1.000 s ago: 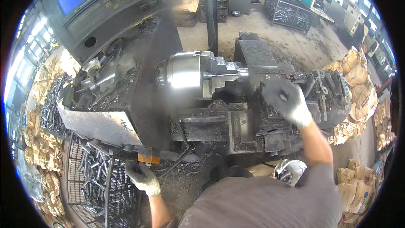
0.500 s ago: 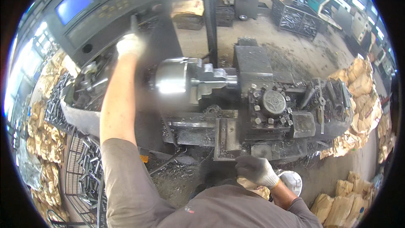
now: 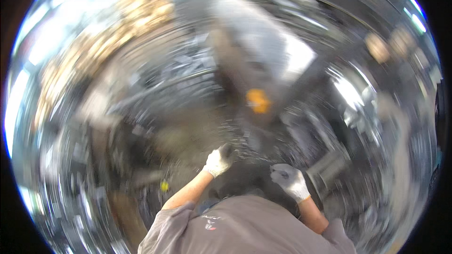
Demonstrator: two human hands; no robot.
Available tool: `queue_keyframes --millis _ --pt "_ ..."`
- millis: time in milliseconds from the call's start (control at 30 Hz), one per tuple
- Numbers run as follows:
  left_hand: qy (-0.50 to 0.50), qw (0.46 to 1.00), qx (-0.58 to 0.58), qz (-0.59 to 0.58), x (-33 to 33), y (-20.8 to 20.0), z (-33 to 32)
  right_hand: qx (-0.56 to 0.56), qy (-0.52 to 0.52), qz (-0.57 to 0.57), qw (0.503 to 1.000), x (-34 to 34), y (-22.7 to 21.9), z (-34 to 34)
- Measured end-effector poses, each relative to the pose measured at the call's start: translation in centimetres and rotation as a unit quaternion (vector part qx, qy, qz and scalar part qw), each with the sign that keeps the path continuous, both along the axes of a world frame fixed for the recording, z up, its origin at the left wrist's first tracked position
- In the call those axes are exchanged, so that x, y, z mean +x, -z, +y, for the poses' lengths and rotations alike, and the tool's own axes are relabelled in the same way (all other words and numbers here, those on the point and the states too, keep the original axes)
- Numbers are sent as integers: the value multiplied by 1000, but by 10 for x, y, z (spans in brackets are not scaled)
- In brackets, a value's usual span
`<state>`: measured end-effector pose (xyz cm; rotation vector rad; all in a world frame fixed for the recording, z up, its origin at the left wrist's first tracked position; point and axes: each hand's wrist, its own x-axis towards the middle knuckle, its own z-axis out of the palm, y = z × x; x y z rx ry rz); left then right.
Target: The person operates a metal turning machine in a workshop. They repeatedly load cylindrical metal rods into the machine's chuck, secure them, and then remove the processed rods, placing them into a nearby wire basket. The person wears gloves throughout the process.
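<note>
Both hands wear white work gloves with dark, dirty fingers, and hang in front of my body. My left hand (image 3: pixel 220 161) is curled closed, its fingers dark and slightly blurred; no object shows in it. To the right, my right hand (image 3: pixel 289 181) is also loosely curled, palm side grey, with nothing visible in it. Neither hand touches the machine. The lathe's pale grey front panel (image 3: pixel 263 42) is smeared by motion ahead of me, with an orange patch (image 3: pixel 258 101) low on it. A bright metal shape (image 3: pixel 348 91), probably the chuck, shows at the right.
Brown paper-wrapped bundles (image 3: pixel 146 2) lie at the far left. Nearer is a wire basket (image 3: pixel 183 79) of metal pieces, strongly blurred. Dark chips (image 3: pixel 242 134) cover the floor below the panel. A grey block-like machine part (image 3: pixel 329 167) stands close to my right hand.
My view has swung left, bringing the basket and bundles ahead and the lathe to the right. My left hand has come down from the control panel to near my waist; the right stays low.
</note>
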<state>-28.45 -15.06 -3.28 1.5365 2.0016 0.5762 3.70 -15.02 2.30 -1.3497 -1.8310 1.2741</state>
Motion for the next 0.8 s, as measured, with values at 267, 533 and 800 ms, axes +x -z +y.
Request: queue_keyframes --millis 267,533,800 --pt "-865 478 117 100 -172 202 -627 -113 -392 -8 913 -313 21 -33" --pt "-970 -112 -149 155 110 170 -891 66 -713 -123 687 -511 -5 -173" --pt "-944 85 -157 278 54 117 -872 168 -794 -188 553 -590 38 -201"
